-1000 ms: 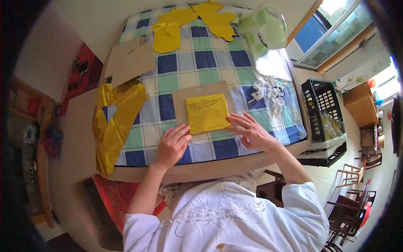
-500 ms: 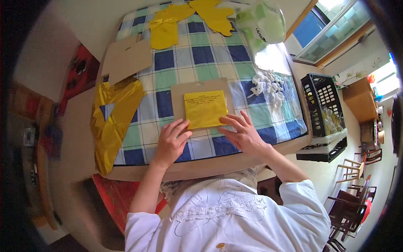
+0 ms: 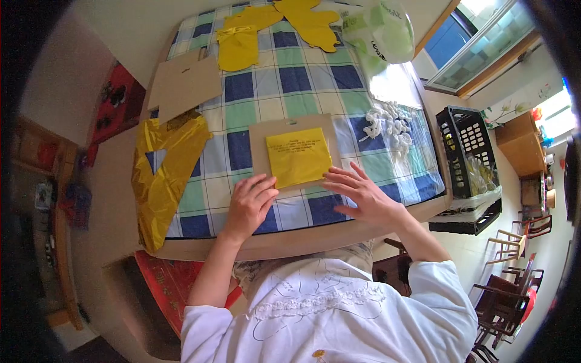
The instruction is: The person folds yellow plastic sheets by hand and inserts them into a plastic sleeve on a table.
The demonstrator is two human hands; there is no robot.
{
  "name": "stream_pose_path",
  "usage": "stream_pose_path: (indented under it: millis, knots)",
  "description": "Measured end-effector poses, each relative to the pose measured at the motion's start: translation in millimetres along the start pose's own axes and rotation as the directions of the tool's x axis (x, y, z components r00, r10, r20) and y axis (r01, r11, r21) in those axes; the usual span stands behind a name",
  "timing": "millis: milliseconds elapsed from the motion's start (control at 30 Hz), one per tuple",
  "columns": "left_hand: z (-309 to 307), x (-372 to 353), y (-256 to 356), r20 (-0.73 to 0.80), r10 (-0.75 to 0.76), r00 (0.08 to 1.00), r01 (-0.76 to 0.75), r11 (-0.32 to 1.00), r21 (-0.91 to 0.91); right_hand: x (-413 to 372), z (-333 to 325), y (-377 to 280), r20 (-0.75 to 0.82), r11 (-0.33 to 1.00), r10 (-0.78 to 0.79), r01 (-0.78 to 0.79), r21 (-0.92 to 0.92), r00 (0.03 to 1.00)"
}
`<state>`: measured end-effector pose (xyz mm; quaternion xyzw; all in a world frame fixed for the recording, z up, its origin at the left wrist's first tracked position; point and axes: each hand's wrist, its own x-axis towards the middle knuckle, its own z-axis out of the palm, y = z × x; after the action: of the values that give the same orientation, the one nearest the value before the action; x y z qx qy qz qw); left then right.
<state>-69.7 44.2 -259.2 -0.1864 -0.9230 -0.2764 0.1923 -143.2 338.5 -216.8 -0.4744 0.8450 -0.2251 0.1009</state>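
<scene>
A yellow folded plastic packet (image 3: 298, 164) with printed dark text lies flat on a brown cardboard sheet (image 3: 260, 140), which has a small slot at its top edge. My left hand (image 3: 249, 204) is at the packet's lower left corner, fingers stretched out and fingertips touching it. At the lower right corner, my right hand (image 3: 368, 195) has its fingers apart, the fingertips at the packet's edge and the thumb spread below. Neither hand is gripping the packet.
A checked cloth (image 3: 236, 115) covers the table. Yellow plastic pieces (image 3: 237, 48) lie at the back, with a larger yellow sheet (image 3: 166, 181) and cardboard (image 3: 184, 85) at left. White crumpled strips (image 3: 388, 124), a green-white bag (image 3: 378, 33) and a black crate (image 3: 463, 151) are on the right.
My right hand has shifted slightly right and its thumb has spread away from the fingers. The packet is tilted a little on the cardboard. My left hand has barely moved.
</scene>
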Motion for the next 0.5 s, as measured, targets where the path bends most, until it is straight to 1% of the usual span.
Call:
stream_pose_path:
  millis: [67, 167, 267, 367, 467, 500]
  knots:
    - [-1.0, 2.0, 0.6, -0.015, -0.035, 0.999, 0.034, 0.998, -0.056, -0.5, -2.8, 2.1, -0.008, 1.0, 0.001, -0.001, 0.017, 1.0]
    - [-0.2, 4.4, 2.2, -0.02, -0.093, 0.995, 0.09, 0.99, -0.111, -0.2, 18.9, 31.0, -0.134, 0.995, -0.1, 0.099, -0.01, 0.986]
    - [2.1, 4.2, 0.9, -0.022, -0.136, 0.99, 0.132, 0.981, -0.142, 4.9, 26.6, 36.1, -0.256, 0.976, -0.018, 0.073, 0.208, 0.967]
    - [-4.0, 6.4, 5.6, -0.012, -0.148, 0.989, 0.144, 0.973, -0.179, 11.1, 19.7, 26.2, -0.263, 0.97, 0.094, -0.029, 0.24, 0.96]
    - [-5.0, 4.6, 4.4, -0.005, -0.026, 1.0, 0.025, 0.995, -0.096, 12.1, 19.7, 26.9, -0.319, 0.995, -0.092, 0.103, 0.018, 0.943]
    - [-4.3, 4.0, 4.2, -0.006, -0.035, 0.999, 0.034, 0.994, -0.101, 11.9, 20.5, 27.2, -0.334, 0.994, -0.085, 0.103, 0.037, 0.939]
